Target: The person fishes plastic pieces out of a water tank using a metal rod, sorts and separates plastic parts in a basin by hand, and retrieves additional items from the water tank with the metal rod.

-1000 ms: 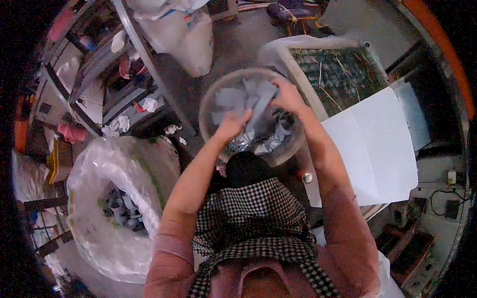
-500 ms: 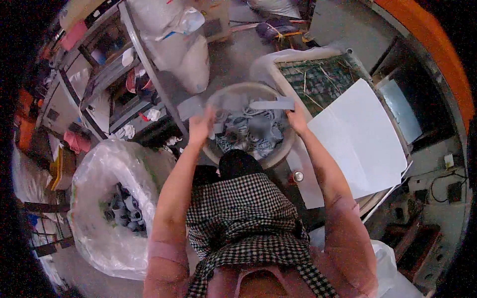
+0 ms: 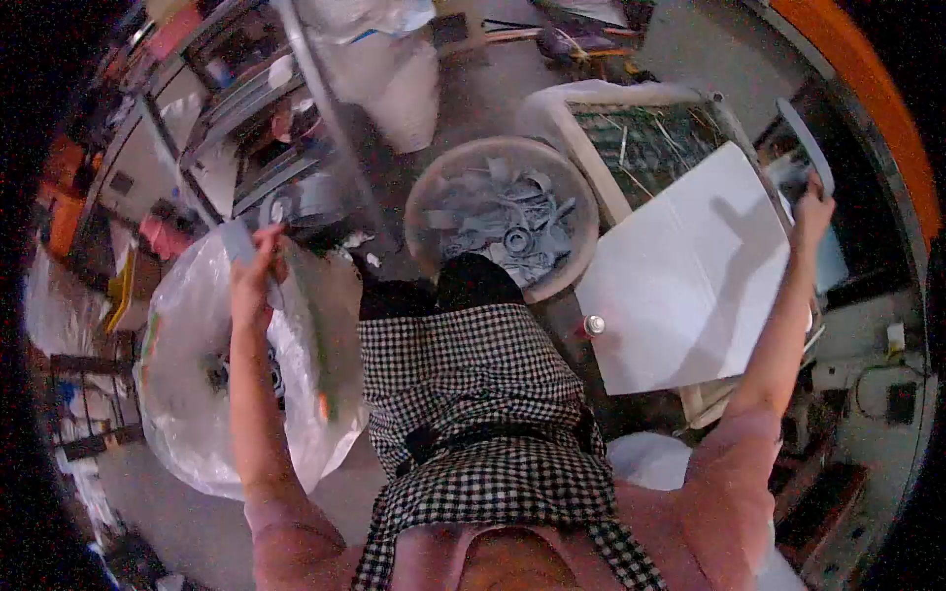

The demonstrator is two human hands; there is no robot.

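My left hand [image 3: 258, 264] is raised over the rim of a large clear plastic bag [image 3: 182, 394]. Its fingers close on a flat grey strip [image 3: 234, 239], blurred, and I cannot tell whether a second piece is with it. Grey parts partly show inside the bag, behind my forearm. Far to the right, my right hand [image 3: 814, 209] grips one end of a long, slightly curved grey strip [image 3: 806, 143], which points up and away. Between my hands stands a round basin [image 3: 422, 236], with many loose grey strips and ring-shaped parts [image 3: 517, 238] in it.
A white board [image 3: 680, 286] lies over a framed crate with green netting [image 3: 641, 138] on the right. A small can [image 3: 593, 325] stands beside the board. Metal shelving [image 3: 325, 108] rises at the left, with a white sack [image 3: 394, 84] behind it.
Both hands have left the basin and spread wide apart. My left hand has moved left to the bag with a grey strip; my right has carried its strip right, past the white board.
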